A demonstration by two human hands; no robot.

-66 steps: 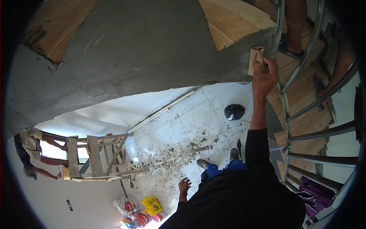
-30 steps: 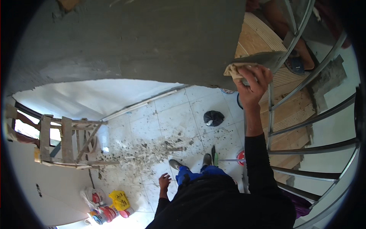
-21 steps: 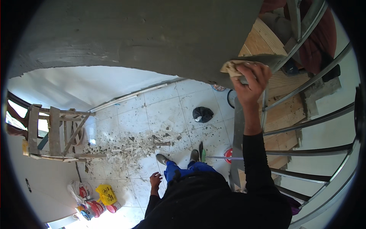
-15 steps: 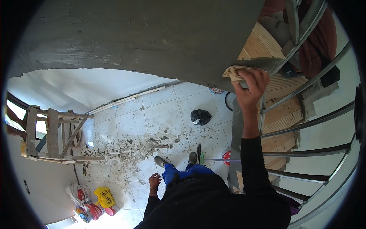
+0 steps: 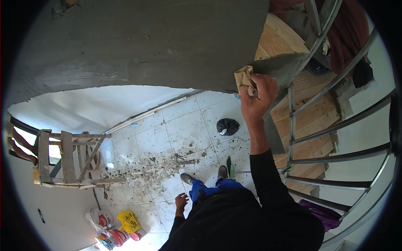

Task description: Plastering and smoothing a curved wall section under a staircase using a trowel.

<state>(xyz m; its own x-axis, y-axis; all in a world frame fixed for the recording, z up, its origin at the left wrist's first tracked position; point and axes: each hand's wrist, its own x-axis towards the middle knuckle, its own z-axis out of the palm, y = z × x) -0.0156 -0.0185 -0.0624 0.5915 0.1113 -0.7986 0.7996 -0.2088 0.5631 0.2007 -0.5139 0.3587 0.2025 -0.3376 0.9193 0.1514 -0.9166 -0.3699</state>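
My right hand (image 5: 264, 93) is raised at the edge of a grey plastered surface (image 5: 125, 42), which curves across the top of the view. It is closed on a folded, crumpled tan cloth (image 5: 243, 79), and the cloth lies against the plaster's lower right corner. Beside that corner, a narrow grey plastered face (image 5: 281, 65) runs towards the metal railing. My left hand (image 5: 181, 201) hangs low by my left side, its fingers loosely curled and a little apart. Nothing shows in it.
Metal railing bars (image 5: 341, 121) and wooden stair treads (image 5: 310, 125) lie to my right. A wooden scaffold (image 5: 67, 157) stands at left, another person's legs (image 5: 21, 146) beside it. Plaster crumbs and a hammer (image 5: 186, 162) litter the tiles, with a black bag (image 5: 227, 126) and several buckets (image 5: 119, 236).
My right hand and the cloth have shifted left along the plaster edge. The view has moved too, so the floor things appear farther right. My left hand still hangs down.
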